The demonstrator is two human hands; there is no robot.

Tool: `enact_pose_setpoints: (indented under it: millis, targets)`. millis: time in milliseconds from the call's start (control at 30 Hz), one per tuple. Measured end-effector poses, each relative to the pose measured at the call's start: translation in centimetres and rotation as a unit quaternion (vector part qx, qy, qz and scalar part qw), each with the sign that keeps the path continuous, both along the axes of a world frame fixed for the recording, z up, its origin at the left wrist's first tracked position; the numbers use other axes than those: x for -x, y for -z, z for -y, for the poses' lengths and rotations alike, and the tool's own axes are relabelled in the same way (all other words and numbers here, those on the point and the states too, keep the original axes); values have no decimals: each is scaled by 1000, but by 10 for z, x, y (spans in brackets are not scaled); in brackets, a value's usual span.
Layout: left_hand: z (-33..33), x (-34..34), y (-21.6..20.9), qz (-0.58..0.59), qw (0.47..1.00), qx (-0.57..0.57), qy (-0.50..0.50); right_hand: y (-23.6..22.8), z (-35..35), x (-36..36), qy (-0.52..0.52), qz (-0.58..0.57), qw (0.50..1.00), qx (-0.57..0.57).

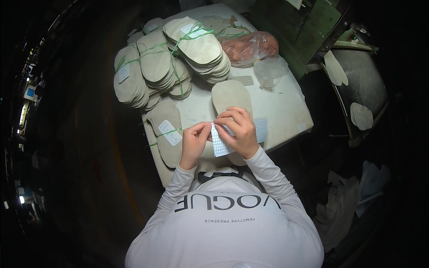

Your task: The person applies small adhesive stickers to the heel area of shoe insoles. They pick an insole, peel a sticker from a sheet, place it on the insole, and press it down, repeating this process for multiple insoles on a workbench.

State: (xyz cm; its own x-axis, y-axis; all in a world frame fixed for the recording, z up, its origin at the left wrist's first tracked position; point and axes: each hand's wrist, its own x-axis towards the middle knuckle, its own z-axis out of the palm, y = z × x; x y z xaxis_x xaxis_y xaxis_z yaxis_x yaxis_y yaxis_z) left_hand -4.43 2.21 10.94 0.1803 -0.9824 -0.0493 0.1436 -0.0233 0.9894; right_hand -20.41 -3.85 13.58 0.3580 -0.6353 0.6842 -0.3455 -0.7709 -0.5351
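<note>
A sheet of small printed stickers [220, 145] is held up before me over the table. With fingertips and thumb together, my left hand [194, 142] pinches at the sheet's upper left corner; any single sticker there is too small to make out. My right hand [241, 131] grips the sheet from the right, its fingers bent over the top edge. Behind and under the sheet lies a grey insole-shaped piece [230, 94], partly covered by the hand and paper. Left of my left hand rests a tied bundle of such pieces [166, 110] with a white tag.
Several bundles of insole pieces [154, 60], tied with green string, crowd the far left of the white table [286, 102]. A clear bag of orange-brown material [250, 47] and a crumpled clear plastic bag [270, 71] lie far right. Green machinery [313, 33] stands beyond the table's right side.
</note>
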Motion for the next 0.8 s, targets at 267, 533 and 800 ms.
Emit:
enact_pose_setpoints:
  millis: [267,533,800]
  targets:
    - [10,-16,17,9,999,-4,-35,13,22,26,52,109,981,-154]
    - [11,-47,32,-16,992,-115,-46,134,57,141,335,-79,926,-155]
    - [8,-40,20,-43,996,-65,-34,193,38,146,364,-120,919,-89]
